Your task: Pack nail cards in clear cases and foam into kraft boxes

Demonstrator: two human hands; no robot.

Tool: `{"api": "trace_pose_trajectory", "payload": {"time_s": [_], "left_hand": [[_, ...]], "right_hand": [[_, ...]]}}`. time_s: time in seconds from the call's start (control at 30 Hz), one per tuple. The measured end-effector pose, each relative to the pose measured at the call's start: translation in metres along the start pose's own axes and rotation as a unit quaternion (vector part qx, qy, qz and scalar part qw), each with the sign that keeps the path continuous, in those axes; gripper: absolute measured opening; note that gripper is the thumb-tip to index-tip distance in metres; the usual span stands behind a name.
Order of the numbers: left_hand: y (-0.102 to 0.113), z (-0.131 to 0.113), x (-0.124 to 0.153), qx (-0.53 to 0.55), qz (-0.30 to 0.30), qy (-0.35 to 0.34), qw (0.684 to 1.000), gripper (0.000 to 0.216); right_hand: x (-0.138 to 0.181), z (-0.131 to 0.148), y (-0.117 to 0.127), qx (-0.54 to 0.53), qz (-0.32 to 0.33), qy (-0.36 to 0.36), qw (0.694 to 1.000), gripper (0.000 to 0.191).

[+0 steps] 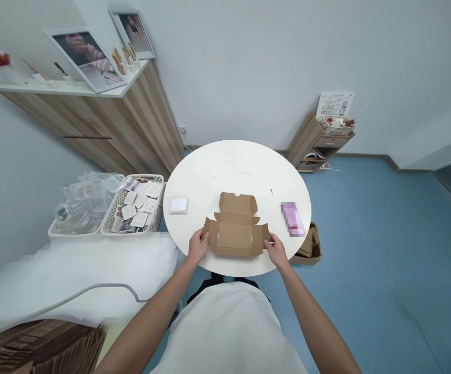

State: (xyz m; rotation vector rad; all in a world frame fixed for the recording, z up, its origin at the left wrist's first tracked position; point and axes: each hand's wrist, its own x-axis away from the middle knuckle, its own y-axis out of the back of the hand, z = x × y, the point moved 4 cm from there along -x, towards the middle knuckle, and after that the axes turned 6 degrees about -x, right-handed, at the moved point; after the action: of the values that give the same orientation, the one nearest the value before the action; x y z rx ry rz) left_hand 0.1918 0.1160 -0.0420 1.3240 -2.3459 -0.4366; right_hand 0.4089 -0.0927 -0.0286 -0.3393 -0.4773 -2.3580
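Observation:
A flat brown cardboard box blank [236,226], partly folded with its lid flap lying open toward the far side, rests on the near part of a round white table [236,166]. My left hand [197,246] grips the box's left side flap. My right hand [275,248] pinches its right side flap. Both hands' fingers are closed on the cardboard. A small white square pad [179,205] lies on the table to the left. A pink packet [292,218], blurred, lies to the right.
Two white baskets [152,224] with clear bags and small cards stand left of the table on a white-covered surface. Flat cardboard stacks [42,348] lie at bottom left, more cardboard [310,245] on the blue floor right. Wooden cabinet [104,119] back left, small shelf [318,143] back right.

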Motion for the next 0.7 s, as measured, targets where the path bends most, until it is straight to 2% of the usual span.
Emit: {"api": "trace_pose_trajectory", "payload": {"time_s": [0.13,0.2,0.3,0.33,0.4,0.5,0.57,0.7], "left_hand": [[-0.005,0.016,-0.011,0.008,0.035,0.042,0.998,0.043],[-0.002,0.016,-0.009,-0.035,0.013,0.033,0.999,0.054],[0.006,0.001,0.0,-0.162,-0.029,-0.065,0.984,0.068],[0.006,-0.006,0.004,-0.21,-0.02,-0.108,0.972,0.07],[-0.002,-0.021,0.012,-0.293,0.043,-0.192,0.936,0.068],[-0.021,-0.034,0.024,-0.379,0.155,-0.28,0.868,0.055],[-0.034,-0.035,0.027,-0.417,0.198,-0.292,0.838,0.049],[-0.048,-0.027,0.024,-0.455,0.21,-0.26,0.826,0.041]], "right_hand": [[-0.01,-0.011,-0.01,0.02,0.004,-0.047,0.999,0.047],[-0.01,-0.015,-0.01,0.05,-0.015,-0.053,0.997,0.053],[-0.011,-0.011,-0.002,0.146,-0.071,-0.011,0.987,0.06],[-0.013,-0.006,0.0,0.182,-0.084,0.012,0.98,0.061],[-0.022,0.008,0.001,0.244,-0.084,0.055,0.965,0.058],[-0.048,0.028,-0.008,0.292,-0.024,0.08,0.953,0.048],[-0.069,0.037,-0.018,0.289,0.03,0.066,0.954,0.044],[-0.103,0.038,-0.039,0.197,0.14,0.01,0.97,0.044]]}}
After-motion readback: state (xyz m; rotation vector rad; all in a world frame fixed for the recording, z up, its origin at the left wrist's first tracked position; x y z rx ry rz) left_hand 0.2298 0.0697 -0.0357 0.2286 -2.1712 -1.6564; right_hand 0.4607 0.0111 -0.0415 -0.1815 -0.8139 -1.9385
